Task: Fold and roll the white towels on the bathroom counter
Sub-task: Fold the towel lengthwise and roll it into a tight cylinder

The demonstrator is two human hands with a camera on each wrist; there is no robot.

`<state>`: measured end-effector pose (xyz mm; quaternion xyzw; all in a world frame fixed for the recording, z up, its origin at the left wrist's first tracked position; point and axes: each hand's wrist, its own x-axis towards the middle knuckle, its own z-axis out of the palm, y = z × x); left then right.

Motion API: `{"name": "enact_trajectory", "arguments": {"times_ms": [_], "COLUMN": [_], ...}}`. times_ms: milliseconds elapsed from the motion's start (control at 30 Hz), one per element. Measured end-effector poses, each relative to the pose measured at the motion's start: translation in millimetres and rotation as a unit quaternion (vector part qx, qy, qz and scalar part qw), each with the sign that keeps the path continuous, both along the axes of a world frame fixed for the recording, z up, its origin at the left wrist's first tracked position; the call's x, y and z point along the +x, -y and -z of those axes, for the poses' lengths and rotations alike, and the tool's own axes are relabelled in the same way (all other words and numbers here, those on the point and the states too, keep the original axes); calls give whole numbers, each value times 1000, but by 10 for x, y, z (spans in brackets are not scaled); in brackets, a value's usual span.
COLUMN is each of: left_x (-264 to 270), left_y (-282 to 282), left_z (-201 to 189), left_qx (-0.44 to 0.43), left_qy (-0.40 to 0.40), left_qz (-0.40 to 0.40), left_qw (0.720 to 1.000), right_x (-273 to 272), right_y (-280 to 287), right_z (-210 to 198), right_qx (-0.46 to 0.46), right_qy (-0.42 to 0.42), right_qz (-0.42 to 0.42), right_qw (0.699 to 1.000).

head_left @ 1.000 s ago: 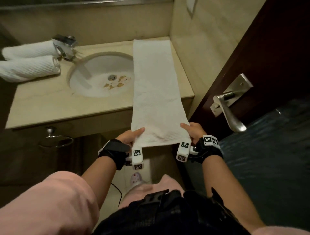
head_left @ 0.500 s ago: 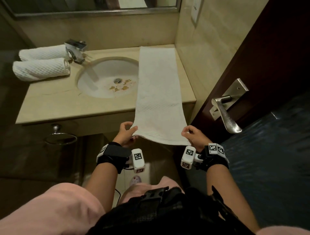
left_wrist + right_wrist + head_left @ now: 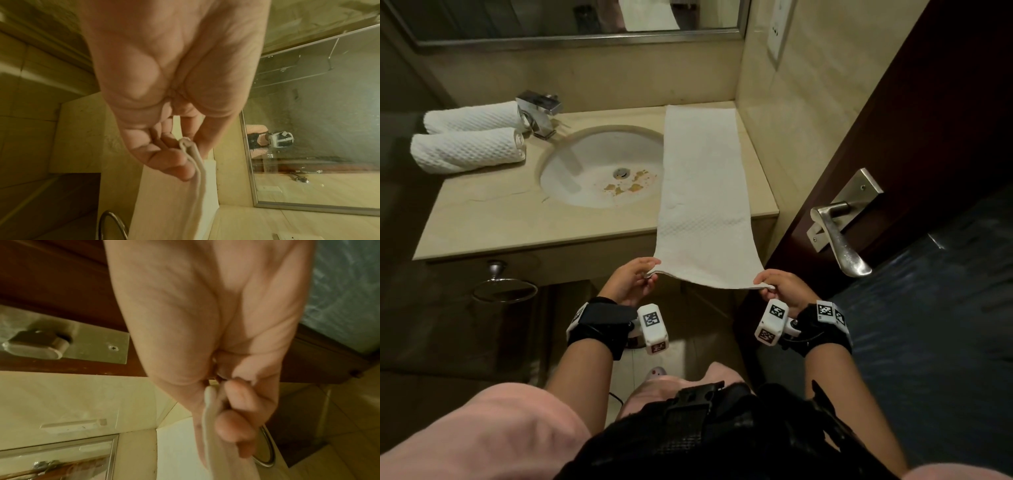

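Both my left hand (image 3: 631,282) and right hand (image 3: 784,291) are pinching the near corners of the folded towel (image 3: 703,192). Its far end is lying on the counter (image 3: 517,219), right of the sink (image 3: 585,171).

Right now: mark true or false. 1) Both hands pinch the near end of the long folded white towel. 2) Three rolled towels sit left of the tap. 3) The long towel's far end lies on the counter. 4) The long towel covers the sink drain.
1) True: left hand and right hand pinch the long folded white towel at its near corners.
2) False: two rolled white towels lie there.
3) True: it rests on the beige stone counter.
4) False: the drain is uncovered, left of the towel.
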<state>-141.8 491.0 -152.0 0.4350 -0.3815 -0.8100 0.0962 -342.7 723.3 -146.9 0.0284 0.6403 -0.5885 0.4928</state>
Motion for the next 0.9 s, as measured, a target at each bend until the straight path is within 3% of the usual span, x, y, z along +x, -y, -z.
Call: {"name": "enact_trajectory", "arguments": {"times_ms": [133,267,533,700,900], "left_x": [16,-3,-13,-78,-139], "left_y": [42,69,131,173,196], "left_z": [-69,-125,-69,26,107], "left_qx": [56,26,13,-37,-36], "left_qy": [-50,-63,-92,-54,18], "left_qz": [-13,-22,-65,-52,-16], "left_qw": [997,997,993,997,999], "right_x": [12,3,50,89,92], "right_y": [3,-13,78,142,226], "right_z": [-16,-45,-77,-72,17], "right_qx": [-44,-123,-180,-135,-67], "right_qy": [66,113,29,-26,-24], "right_qz": [82,133,68,78,139], "right_qw": [993,977,981,987,988]}}
